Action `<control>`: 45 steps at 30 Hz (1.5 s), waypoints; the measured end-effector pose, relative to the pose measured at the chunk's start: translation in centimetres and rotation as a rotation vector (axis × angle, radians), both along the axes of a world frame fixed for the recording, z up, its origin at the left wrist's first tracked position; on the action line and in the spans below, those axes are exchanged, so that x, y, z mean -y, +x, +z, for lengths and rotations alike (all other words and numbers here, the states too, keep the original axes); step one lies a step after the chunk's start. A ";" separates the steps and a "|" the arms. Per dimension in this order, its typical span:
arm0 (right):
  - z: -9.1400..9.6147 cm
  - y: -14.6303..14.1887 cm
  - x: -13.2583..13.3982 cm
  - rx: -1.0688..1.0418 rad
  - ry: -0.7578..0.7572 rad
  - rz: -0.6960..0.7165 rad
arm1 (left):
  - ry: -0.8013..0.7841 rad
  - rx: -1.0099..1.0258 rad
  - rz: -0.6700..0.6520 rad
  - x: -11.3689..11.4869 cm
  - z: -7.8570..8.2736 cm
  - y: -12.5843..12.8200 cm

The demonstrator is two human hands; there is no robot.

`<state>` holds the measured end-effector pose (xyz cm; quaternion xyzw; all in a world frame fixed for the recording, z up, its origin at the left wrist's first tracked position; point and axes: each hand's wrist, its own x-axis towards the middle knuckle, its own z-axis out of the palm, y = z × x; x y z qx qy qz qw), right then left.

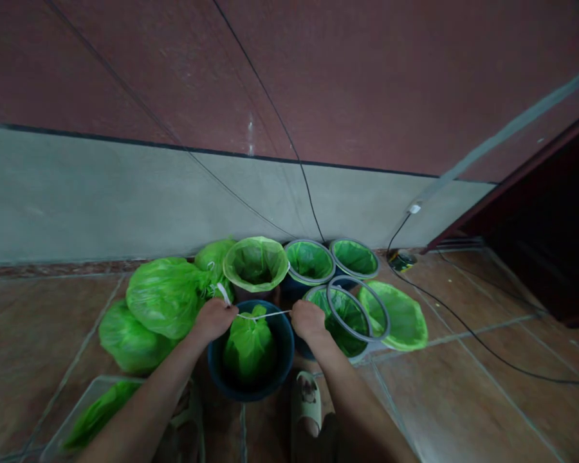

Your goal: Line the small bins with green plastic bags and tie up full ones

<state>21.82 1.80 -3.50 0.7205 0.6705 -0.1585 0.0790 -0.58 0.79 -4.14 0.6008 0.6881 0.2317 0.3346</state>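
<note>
A dark blue bin (280,334) stands on the floor below me with a green bag (249,347) gathered shut inside it. A white drawstring (264,314) runs taut across the bag's top between my two hands. My left hand (214,318) is closed on the string's left end, over the bin's left rim. My right hand (307,319) is closed on its right end, over the right rim.
Tied full green bags (166,296) lie to the left. Several bins lined with green bags (310,260) stand along the wall behind. A loose grey ring (358,308) rests on one. Black cables (468,328) cross the tiled floor at right. My sandalled foot (306,402) is beside the bin.
</note>
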 end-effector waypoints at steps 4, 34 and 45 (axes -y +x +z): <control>0.2 -0.3 0.0 -0.165 0.058 0.142 | -0.172 0.515 -0.037 0.7 0.3 2.1; -1.1 -3.8 1.4 -0.795 0.054 0.247 | 0.049 0.366 -0.172 1.6 -1.3 4.4; 0.5 -3.4 1.7 -0.461 0.159 0.188 | -0.363 0.742 0.160 1.2 -2.0 4.2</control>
